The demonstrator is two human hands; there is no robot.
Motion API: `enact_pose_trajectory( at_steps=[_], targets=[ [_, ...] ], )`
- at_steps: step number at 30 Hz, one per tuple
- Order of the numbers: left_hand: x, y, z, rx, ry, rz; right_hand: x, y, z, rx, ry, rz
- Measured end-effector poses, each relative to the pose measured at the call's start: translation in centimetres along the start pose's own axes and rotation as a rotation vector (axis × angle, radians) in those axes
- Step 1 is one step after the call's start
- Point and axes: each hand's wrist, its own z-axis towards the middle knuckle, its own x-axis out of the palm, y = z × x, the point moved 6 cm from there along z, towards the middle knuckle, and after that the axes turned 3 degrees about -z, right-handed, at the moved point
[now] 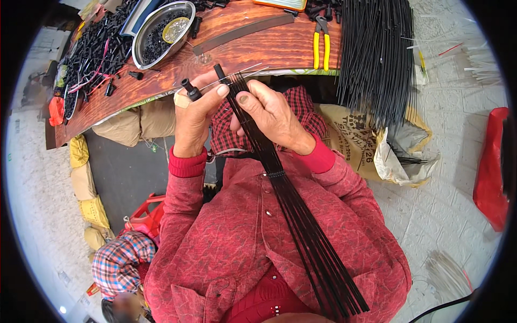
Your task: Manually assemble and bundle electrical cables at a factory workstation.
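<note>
A bundle of thin black rods (312,237) runs slantwise from my hands down across my red jacket, fanned out at its lower end. My right hand (272,114) grips it near the top, thumb on the front and fingers behind. My left hand (195,116) is closed, its thumb pressing beside the rods' top ends. A black plastic tube-shaped part (191,90) is held in that hand, and a second short black piece (221,74) sticks up by the thumb tip. Thin pale wires (253,69) cross at the rod ends; how they are fixed is too small to tell.
On the wooden table (247,43) are yellow-handled pliers (321,46), a metal strip (242,33), a steel bowl (163,35) of small black parts, and a heap of black plastic parts (99,54). Long black rods (377,59) overhang at right. Another person (116,264) is at lower left.
</note>
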Motion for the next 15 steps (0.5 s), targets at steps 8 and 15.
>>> enact_pose_trajectory(
  at_steps=[8, 15],
  targets=[
    [-0.3, 0.7, 0.0, -0.011, 0.038, -0.125, 0.0, -0.4, 0.1, 0.137, 0.042, 0.244],
    [-0.5, 1.3, 0.3, -0.051, 0.128, -0.218, 0.2, -0.8, 0.0, 0.123, -0.022, 0.252]
  ],
)
